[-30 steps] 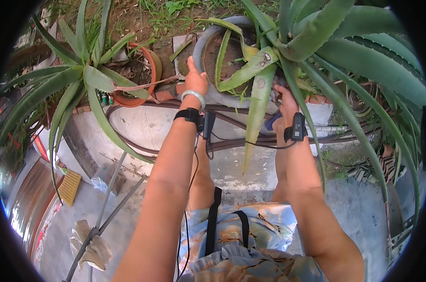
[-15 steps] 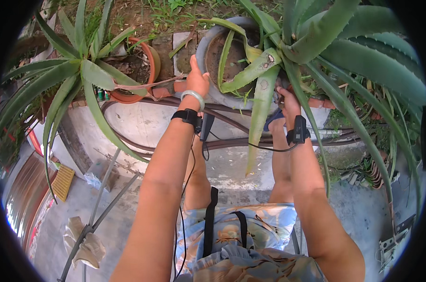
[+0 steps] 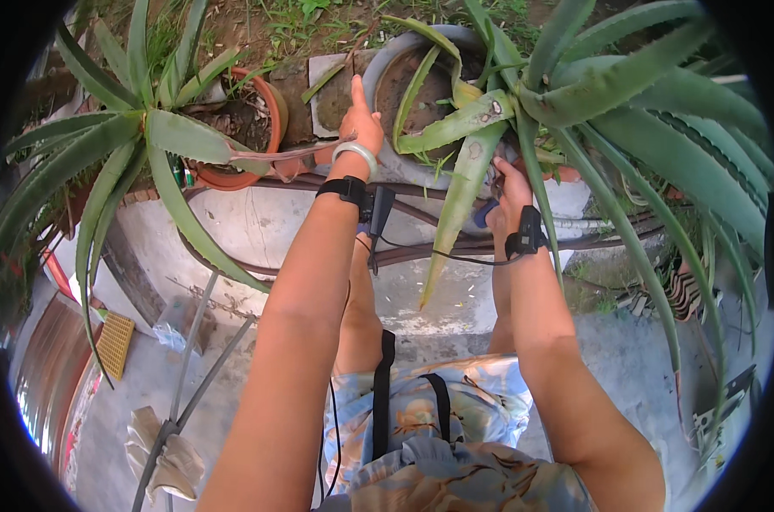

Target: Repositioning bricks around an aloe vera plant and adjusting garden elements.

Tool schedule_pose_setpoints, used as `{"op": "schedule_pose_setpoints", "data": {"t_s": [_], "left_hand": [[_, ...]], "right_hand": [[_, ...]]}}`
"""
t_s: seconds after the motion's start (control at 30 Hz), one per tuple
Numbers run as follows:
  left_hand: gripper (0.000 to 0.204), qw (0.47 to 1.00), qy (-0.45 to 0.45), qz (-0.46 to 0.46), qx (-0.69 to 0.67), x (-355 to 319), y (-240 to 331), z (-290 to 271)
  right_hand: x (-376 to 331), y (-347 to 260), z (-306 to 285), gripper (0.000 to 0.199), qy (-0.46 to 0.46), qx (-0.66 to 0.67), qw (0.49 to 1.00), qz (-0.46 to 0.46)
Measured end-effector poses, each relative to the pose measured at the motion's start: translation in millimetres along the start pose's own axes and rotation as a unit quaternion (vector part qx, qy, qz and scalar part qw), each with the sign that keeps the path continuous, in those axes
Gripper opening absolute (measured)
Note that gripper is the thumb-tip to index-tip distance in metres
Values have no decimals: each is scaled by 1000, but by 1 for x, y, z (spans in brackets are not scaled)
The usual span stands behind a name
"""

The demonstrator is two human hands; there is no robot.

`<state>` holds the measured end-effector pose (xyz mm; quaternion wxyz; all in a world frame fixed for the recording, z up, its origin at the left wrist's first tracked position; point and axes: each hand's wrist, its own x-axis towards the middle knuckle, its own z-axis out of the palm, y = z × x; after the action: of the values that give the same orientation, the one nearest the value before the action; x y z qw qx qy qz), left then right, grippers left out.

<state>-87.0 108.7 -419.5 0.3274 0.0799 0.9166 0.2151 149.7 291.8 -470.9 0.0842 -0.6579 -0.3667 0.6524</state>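
Note:
A round grey plant pot (image 3: 385,166) stands at the far middle, with soil (image 3: 417,85) inside. A large aloe plant (image 3: 592,94) leans out over its right side, and one yellowing leaf (image 3: 464,205) hangs down across the front rim. My left hand (image 3: 363,128) grips the pot's left side, fingers pointing away along the outer wall. At the lower right, my right hand (image 3: 512,183) holds the pot's side below the leaves; its fingertips are partly hidden.
Left of the pot sits an orange pot (image 3: 276,111) with another aloe (image 3: 148,128). Brown hoses (image 3: 413,253) run along the pale ledge (image 3: 259,218). Grey metal bars (image 3: 199,375), a pale cloth (image 3: 169,456) and a yellow grid (image 3: 116,341) are at the lower left.
The grey pot has shifted slightly away from me. Its aloe has swung a little, the hanging leaf's tip moving left. My right hand has moved slightly left and farther away.

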Motion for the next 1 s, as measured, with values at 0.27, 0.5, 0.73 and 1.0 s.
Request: {"op": "schedule_pose_setpoints", "data": {"t_s": [0.27, 0.5, 0.73, 1.0], "left_hand": [[79, 998, -21, -17, 65, -11, 24, -13], [76, 938, 64, 222, 260, -52, 19, -13], [65, 922, 8, 262, 284, -78, 5, -5], [57, 879, -19, 291, 377, -83, -4, -4]], "right_hand": [[15, 0, -4, 40, -33, -50, 995, -80], [16, -11, -1, 51, -34, -192, 981, -8], [8, 0, 8, 48, -23, -188, 979, -71], [-6, 23, -11, 36, -41, -112, 983, -137]]}}
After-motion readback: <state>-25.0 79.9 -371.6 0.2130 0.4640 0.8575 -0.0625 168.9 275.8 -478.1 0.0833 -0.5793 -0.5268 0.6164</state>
